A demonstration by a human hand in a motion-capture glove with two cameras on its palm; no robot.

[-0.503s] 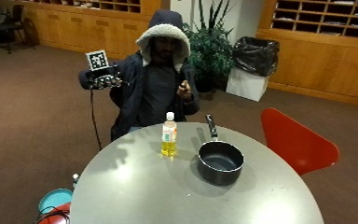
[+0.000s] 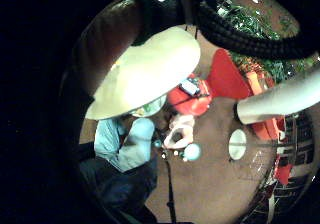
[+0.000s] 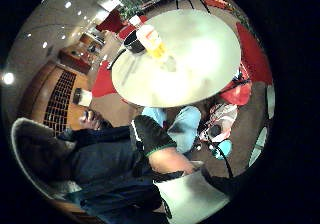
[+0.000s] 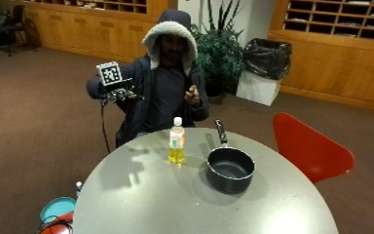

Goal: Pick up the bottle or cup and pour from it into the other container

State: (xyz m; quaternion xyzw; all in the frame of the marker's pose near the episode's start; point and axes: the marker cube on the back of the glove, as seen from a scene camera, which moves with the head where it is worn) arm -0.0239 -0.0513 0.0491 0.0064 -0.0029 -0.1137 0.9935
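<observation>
A clear bottle (image 4: 177, 142) of yellow liquid with a white cap stands upright on the round grey table (image 4: 148, 195), near its far edge. Just right of it sits a dark saucepan (image 4: 230, 169), its handle pointing toward the person. My gloved right hand (image 4: 117, 93) is raised in the air at shoulder height, left of the table and well away from both; it holds nothing and its fingers look relaxed. The thumb side palm view looks down on the bottle (image 3: 152, 41) and saucepan (image 3: 133, 41) from a distance. The bare left hand (image 4: 191, 95) is held up at the chest.
A red chair (image 4: 308, 147) stands at the table's right side. A blue round container (image 4: 57, 209) lies on the floor at the near left. A bin with a black bag (image 4: 263, 70) and a plant (image 4: 220, 48) stand behind the person.
My gloved hand has dropped slightly and shifted a little toward the body. Bottle and saucepan have not moved.
</observation>
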